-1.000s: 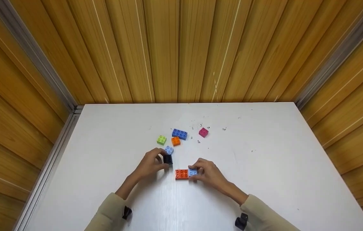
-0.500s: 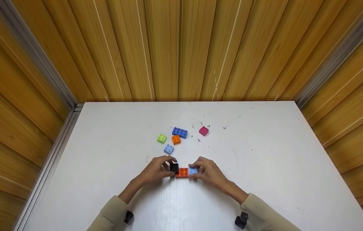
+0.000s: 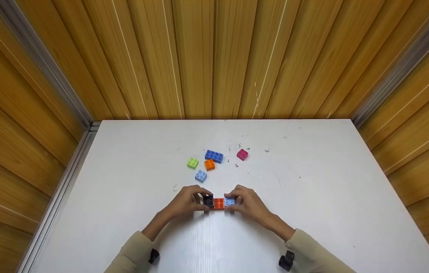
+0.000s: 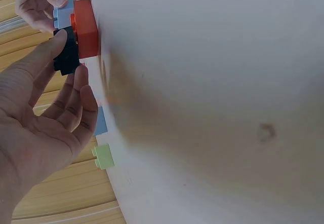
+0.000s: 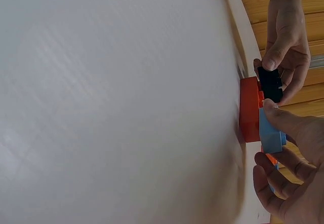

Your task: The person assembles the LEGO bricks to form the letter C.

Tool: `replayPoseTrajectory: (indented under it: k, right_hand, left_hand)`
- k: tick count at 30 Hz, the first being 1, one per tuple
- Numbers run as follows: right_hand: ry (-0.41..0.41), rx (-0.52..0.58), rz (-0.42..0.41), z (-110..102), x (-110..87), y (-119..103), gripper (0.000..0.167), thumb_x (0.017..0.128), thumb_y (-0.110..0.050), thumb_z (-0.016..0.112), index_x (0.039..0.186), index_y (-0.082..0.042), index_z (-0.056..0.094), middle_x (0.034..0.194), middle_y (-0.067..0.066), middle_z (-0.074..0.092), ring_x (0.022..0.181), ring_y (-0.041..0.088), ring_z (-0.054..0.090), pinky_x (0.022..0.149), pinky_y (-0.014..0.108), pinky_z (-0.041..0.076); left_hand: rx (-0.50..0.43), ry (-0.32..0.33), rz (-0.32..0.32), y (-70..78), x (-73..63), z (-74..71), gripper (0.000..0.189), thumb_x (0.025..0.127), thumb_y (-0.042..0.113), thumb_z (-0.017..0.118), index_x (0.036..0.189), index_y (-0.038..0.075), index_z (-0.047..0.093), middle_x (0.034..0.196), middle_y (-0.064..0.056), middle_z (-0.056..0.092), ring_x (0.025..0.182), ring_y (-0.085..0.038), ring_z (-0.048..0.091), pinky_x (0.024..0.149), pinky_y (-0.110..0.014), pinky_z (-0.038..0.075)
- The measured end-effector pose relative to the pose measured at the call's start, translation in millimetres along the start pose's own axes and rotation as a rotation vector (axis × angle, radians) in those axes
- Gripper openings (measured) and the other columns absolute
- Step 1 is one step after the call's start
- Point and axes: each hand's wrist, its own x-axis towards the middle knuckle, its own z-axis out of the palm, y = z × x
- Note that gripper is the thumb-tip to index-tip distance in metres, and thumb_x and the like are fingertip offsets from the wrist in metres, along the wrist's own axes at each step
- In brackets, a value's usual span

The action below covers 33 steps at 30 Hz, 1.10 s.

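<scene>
Lower centre, head view: red rectangular plastic brick sat on white table. Left hand pinched black plastic brick over left end, seating unclear; right hand pinched light-blue plastic brick atop right end, probably steadying red brick against push.

The bright head view shows glare on the worktop and soft shadows by the forearms. Both wrist views look duller and hazier, the worktop's edge bowed, the black brick nearly featureless.
</scene>
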Motion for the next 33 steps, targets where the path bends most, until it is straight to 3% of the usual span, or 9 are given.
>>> replayPoseTrajectory:
  k: [10, 21, 26, 33]
  right_hand:
    - [0.012, 0.007, -0.010, 0.3, 0.2, 3.1, 0.035, 0.081, -0.018, 0.086, 0.112, -0.005, 0.078, 0.095, 0.004, 0.070, 0.085, 0.014, 0.061, 0.074, 0.021, 0.050]
    - [-0.004, 0.047, -0.038, 3.3, 2.9, 1.5, 0.037, 0.080, -0.017, 0.086, 0.112, -0.001, 0.076, 0.095, 0.008, 0.070, 0.085, 0.013, 0.060, 0.074, 0.019, 0.049]
    - [0.010, 0.022, -0.047, 2.4, 2.2, 1.9, 0.036, 0.079, -0.015, 0.087, 0.111, -0.001, 0.077, 0.094, 0.007, 0.070, 0.083, 0.014, 0.061, 0.073, 0.021, 0.051]
    - [-0.001, 0.013, -0.032, 1.6, 1.7, 4.1, 0.036, 0.080, -0.016, 0.086, 0.112, -0.003, 0.077, 0.096, 0.007, 0.070, 0.085, 0.017, 0.062, 0.075, 0.023, 0.052]
  left_hand:
    - [-0.057, 0.002, -0.087, 2.3, 4.3, -2.7, 0.039, 0.079, 0.008, 0.087, 0.116, 0.005, 0.077, 0.109, -0.013, 0.076, 0.090, -0.021, 0.063, 0.072, -0.019, 0.047]
    - [-0.049, 0.017, -0.113, 1.4, 2.4, -3.6, 0.040, 0.072, 0.010, 0.092, 0.111, 0.011, 0.080, 0.093, -0.010, 0.073, 0.076, -0.013, 0.052, 0.064, -0.017, 0.040]
    - [-0.075, 0.007, -0.107, 1.2, 3.4, -2.6, 0.040, 0.073, 0.009, 0.091, 0.111, 0.009, 0.080, 0.094, -0.011, 0.073, 0.078, -0.019, 0.059, 0.064, -0.018, 0.042]
    - [0.063, -0.020, -0.176, 9.9, 8.5, -2.7, 0.042, 0.073, 0.017, 0.092, 0.114, 0.017, 0.080, 0.096, -0.002, 0.073, 0.076, -0.011, 0.050, 0.064, -0.020, 0.039]
